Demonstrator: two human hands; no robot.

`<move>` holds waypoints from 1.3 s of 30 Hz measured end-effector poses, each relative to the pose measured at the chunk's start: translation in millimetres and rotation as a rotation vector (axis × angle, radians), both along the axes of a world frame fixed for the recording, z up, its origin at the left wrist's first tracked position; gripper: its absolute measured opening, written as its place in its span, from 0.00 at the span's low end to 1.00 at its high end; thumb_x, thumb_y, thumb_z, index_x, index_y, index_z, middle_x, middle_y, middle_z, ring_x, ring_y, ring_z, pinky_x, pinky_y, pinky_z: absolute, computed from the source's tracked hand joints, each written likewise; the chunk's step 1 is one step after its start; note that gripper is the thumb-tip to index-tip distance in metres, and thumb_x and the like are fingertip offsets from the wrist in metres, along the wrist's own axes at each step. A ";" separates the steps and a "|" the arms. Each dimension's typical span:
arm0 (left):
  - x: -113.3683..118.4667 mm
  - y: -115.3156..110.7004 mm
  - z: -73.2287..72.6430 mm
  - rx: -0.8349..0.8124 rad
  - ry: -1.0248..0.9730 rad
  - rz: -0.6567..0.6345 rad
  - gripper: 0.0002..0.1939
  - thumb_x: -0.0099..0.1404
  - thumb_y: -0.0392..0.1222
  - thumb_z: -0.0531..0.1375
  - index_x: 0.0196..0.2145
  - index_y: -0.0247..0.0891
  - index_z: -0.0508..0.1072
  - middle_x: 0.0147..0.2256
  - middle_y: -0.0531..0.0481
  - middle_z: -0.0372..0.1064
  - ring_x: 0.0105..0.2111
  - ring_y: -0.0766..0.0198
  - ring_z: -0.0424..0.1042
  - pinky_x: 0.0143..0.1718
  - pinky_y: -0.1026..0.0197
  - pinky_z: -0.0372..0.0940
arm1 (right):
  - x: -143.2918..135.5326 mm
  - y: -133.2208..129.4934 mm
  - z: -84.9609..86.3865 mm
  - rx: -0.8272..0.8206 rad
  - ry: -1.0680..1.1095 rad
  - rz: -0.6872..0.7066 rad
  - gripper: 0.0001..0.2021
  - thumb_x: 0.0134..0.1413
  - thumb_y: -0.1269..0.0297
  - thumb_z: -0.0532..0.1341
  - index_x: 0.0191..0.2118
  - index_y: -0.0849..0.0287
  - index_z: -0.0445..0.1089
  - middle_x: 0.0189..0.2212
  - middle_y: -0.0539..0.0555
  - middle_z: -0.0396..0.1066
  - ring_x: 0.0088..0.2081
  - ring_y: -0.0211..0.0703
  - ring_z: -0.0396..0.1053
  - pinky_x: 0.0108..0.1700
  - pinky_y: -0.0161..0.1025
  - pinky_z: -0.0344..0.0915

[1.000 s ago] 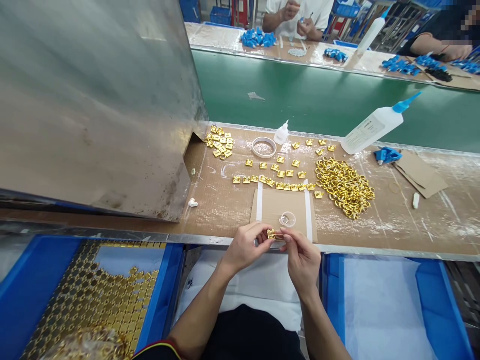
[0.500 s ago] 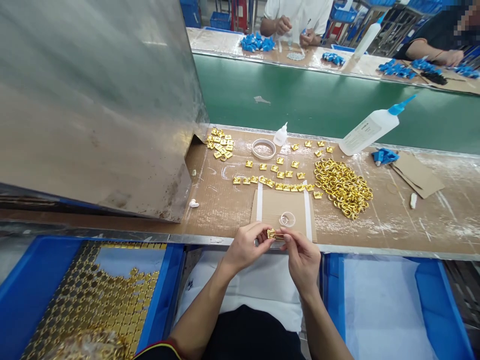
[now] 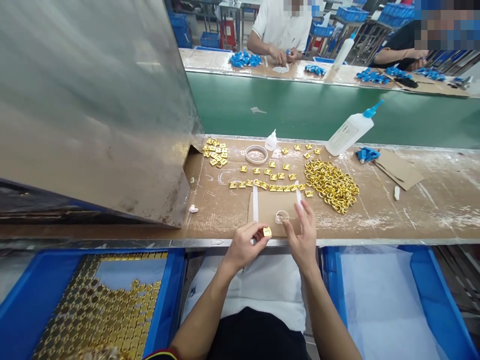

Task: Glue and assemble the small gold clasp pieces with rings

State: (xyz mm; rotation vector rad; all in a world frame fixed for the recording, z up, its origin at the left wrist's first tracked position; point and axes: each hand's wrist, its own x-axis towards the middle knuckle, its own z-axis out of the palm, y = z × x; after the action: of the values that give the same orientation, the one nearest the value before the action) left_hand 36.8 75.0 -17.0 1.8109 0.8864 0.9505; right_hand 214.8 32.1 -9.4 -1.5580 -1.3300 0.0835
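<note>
Between the thumb and fingers of my left hand (image 3: pixel 243 246) is a small gold square piece (image 3: pixel 267 232), held just above the near table edge. My right hand (image 3: pixel 303 237) has its fingers spread, with the thumb beside a small clear round dish (image 3: pixel 282 217). A thin stick seems to lie across that dish; its contact with my thumb is unclear. Under the dish is a cardboard sheet (image 3: pixel 272 202) with white tape strips. Beyond it, several gold squares (image 3: pixel 277 188) lie in rows, and a heap of gold rings (image 3: pixel 332 186) sits to their right.
A tape roll (image 3: pixel 256 154), a small white bottle (image 3: pixel 271 140) and a large blue-tipped bottle (image 3: pixel 350 134) stand along the back. A metal housing (image 3: pixel 97 110) blocks the left. Blue trays (image 3: pixel 174 280) flank my lap. Co-workers sit across the green belt (image 3: pixel 300 107).
My right hand has left the gold piece, opened its fingers and moved forward to the dish. The thin stick it held now appears at the dish. My left hand keeps the gold piece.
</note>
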 end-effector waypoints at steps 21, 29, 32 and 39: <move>-75.4 -53.4 14.1 -0.011 -0.294 0.087 0.21 0.66 0.57 0.64 0.46 0.37 0.82 0.39 0.39 0.82 0.39 0.56 0.80 0.45 0.55 0.75 | -88.7 -36.9 29.4 -0.615 0.906 0.821 0.25 0.61 0.41 0.65 0.29 0.61 0.72 0.23 0.52 0.69 0.24 0.38 0.66 0.27 0.34 0.67; -157.8 -54.9 -0.8 -0.172 -0.574 0.519 0.25 0.61 0.60 0.67 0.42 0.34 0.81 0.36 0.40 0.82 0.34 0.57 0.81 0.37 0.58 0.76 | -160.2 -3.9 29.8 -0.482 0.393 1.001 0.20 0.68 0.46 0.60 0.39 0.59 0.77 0.30 0.56 0.78 0.30 0.47 0.76 0.28 0.37 0.71; -203.3 -65.9 -4.0 -0.201 -0.569 0.681 0.24 0.59 0.58 0.69 0.43 0.35 0.82 0.36 0.40 0.83 0.33 0.57 0.82 0.37 0.57 0.77 | -199.4 13.2 48.9 -0.239 0.019 1.079 0.13 0.72 0.56 0.57 0.42 0.56 0.76 0.34 0.55 0.79 0.34 0.46 0.77 0.37 0.38 0.73; -254.9 -110.6 -12.4 -0.277 -0.658 0.791 0.31 0.57 0.63 0.69 0.46 0.33 0.82 0.37 0.36 0.82 0.33 0.53 0.82 0.37 0.53 0.78 | -329.9 92.4 117.3 -0.285 -0.677 0.868 0.10 0.69 0.72 0.59 0.49 0.56 0.76 0.48 0.59 0.76 0.45 0.51 0.76 0.46 0.40 0.70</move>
State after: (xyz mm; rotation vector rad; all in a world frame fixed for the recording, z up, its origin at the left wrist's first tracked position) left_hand -218.1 -35.6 -29.4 0.7822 1.2266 1.6806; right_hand -115.1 124.6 107.9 -1.1466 -2.5627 0.3121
